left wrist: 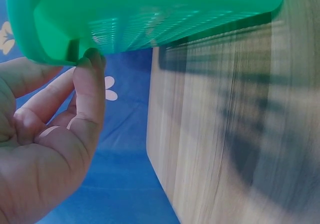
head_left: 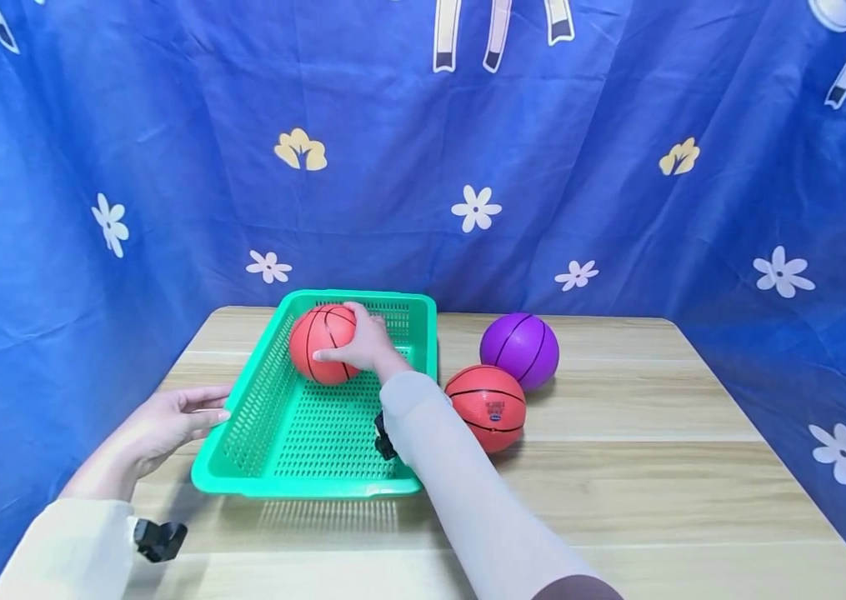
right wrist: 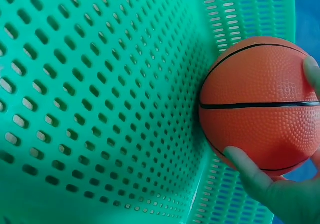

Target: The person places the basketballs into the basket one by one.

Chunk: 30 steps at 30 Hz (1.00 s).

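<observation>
A green plastic basket point(head_left: 302, 486) with perforated walls stands on the left half of the table. At its left rim, my left hand point(head_left: 167, 425) holds the edge between thumb and fingertips; the left wrist view shows a fingertip point(left wrist: 91, 58) against the rim's underside. My right hand point(head_left: 362, 340) reaches into the basket and grips an orange-red toy basketball point(head_left: 320, 354) with black lines, thumb and fingers spread around its side. That ball is in the basket's far left part, close to the wall. Its underside is hidden.
Right of the basket, another orange-red basketball point(head_left: 488, 417) lies on the wooden table point(head_left: 655, 483), with a purple ball point(head_left: 519, 350) behind it. My right forearm point(head_left: 460, 483) crosses the basket's right rim. A blue patterned curtain point(head_left: 392, 167) surrounds the table's back and sides.
</observation>
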Each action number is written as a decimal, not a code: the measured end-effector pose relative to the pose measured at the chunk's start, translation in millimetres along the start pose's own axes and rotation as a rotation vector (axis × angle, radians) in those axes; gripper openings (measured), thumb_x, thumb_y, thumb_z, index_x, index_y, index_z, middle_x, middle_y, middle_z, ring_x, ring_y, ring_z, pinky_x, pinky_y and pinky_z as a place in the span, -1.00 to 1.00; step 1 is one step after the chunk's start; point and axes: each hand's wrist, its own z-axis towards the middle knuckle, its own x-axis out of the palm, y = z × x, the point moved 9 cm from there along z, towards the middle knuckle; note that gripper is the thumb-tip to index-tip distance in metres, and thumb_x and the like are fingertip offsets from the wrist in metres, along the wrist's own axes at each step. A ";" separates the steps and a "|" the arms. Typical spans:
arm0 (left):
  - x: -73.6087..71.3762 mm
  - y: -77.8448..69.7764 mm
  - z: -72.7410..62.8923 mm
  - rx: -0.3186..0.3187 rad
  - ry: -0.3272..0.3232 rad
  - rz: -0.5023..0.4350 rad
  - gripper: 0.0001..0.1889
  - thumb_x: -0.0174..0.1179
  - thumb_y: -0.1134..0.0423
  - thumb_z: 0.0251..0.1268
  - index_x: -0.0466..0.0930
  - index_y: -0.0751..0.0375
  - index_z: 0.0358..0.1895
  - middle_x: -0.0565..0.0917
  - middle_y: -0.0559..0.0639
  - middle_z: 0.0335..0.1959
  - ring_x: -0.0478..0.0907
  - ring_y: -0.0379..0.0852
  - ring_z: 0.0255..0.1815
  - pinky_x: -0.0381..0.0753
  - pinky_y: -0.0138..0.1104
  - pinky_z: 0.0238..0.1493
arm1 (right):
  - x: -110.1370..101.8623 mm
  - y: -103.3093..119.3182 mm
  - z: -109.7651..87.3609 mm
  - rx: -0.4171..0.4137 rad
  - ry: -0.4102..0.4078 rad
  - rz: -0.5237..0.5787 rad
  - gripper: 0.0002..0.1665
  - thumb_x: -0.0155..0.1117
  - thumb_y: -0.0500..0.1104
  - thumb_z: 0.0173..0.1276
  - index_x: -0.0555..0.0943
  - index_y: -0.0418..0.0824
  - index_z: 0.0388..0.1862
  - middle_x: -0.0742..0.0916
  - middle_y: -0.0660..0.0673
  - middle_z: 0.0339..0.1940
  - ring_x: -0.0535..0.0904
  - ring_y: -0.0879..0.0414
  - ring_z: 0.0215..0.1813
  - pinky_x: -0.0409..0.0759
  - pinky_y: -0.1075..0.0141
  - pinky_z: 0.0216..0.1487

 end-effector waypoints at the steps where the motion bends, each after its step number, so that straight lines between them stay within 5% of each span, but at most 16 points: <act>1: 0.2 0.1 0.1 -0.001 -0.001 0.002 -0.39 0.08 0.29 0.43 0.09 0.65 0.35 0.27 0.51 0.29 0.47 -0.07 0.11 0.59 -0.32 0.05 | 0.8 -0.7 0.4 0.003 0.002 -0.011 0.12 0.59 0.17 -0.09 0.19 0.20 0.43 0.41 -0.12 0.24 0.39 -0.05 0.17 0.67 0.12 -0.12; 6: 0.4 0.2 0.5 0.002 0.002 0.010 -0.39 0.07 0.28 0.44 0.09 0.64 0.35 0.25 0.49 0.31 0.43 0.05 0.17 0.59 -0.32 0.05 | 2.4 -3.2 3.1 0.024 0.009 -0.036 0.17 0.56 0.20 -0.06 0.12 0.20 0.48 0.39 -0.12 0.29 0.37 -0.05 0.22 0.66 0.10 -0.09; 19: 1.1 -1.1 2.0 0.011 0.008 0.018 -0.39 0.07 0.27 0.44 0.10 0.64 0.35 0.24 0.49 0.32 0.47 -0.11 0.10 0.59 -0.33 0.04 | -23.8 10.3 -8.2 -0.012 -0.002 -0.014 0.14 0.47 0.22 0.05 0.07 0.11 0.52 0.31 -0.10 0.41 0.26 -0.03 0.34 0.58 0.02 0.07; 26: 0.7 1.4 1.8 -0.004 0.017 0.012 -0.34 0.10 0.19 0.43 0.10 0.58 0.38 0.21 0.44 0.36 0.41 -0.51 -0.05 0.58 -0.39 0.04 | -53.4 32.2 -13.9 -0.092 -0.017 0.029 0.08 0.45 0.19 0.10 0.10 0.09 0.51 0.33 -0.07 0.41 0.26 0.01 0.34 0.59 0.05 0.08; 30: 1.4 2.0 3.9 0.004 0.021 0.004 -0.34 0.10 0.19 0.42 0.09 0.60 0.37 0.20 0.46 0.35 0.40 -0.55 -0.08 0.58 -0.41 0.02 | -70.1 41.4 -20.0 -0.151 -0.055 0.049 0.03 0.43 0.20 0.11 0.16 0.10 0.49 0.35 -0.01 0.40 0.29 0.05 0.33 0.60 0.07 0.06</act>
